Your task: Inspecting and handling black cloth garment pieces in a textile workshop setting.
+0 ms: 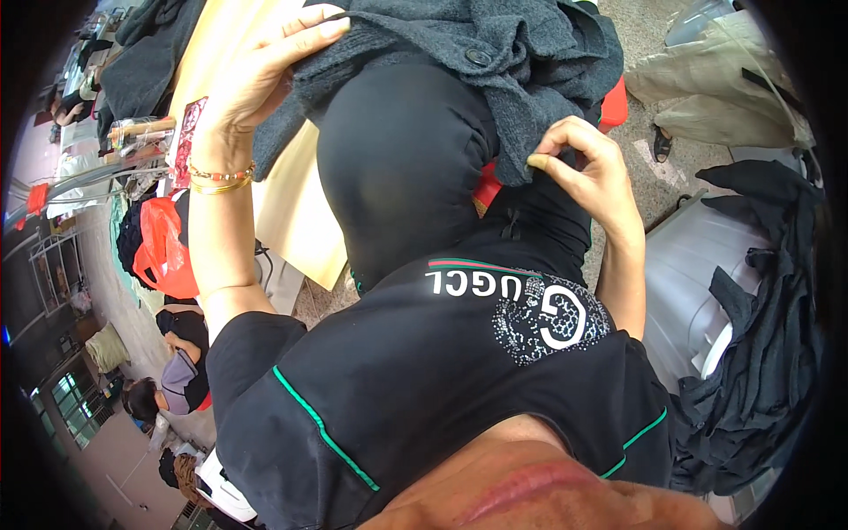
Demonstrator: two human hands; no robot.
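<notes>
A dark grey knitted cardigan (552,57) lies across my knees, with a dark round button (478,57) showing near its edge. My left hand (265,71) is closed on the cardigan's upper left edge, thumb along the top of the cloth; some of its fingers are hidden. On the other side, my right hand (587,163) pinches a narrow lower corner of the same cardigan between thumb and fingers. The cloth between the two hands hangs in loose folds over my black trousers (397,159).
A pale wooden board (305,221) stands beside my left leg. More dark grey garments (751,353) drape over a light plastic-covered container (680,274) at right. Pale sacking (707,79) lies at the far right. On the left are a red plastic bag (166,252) and another seated person (181,371).
</notes>
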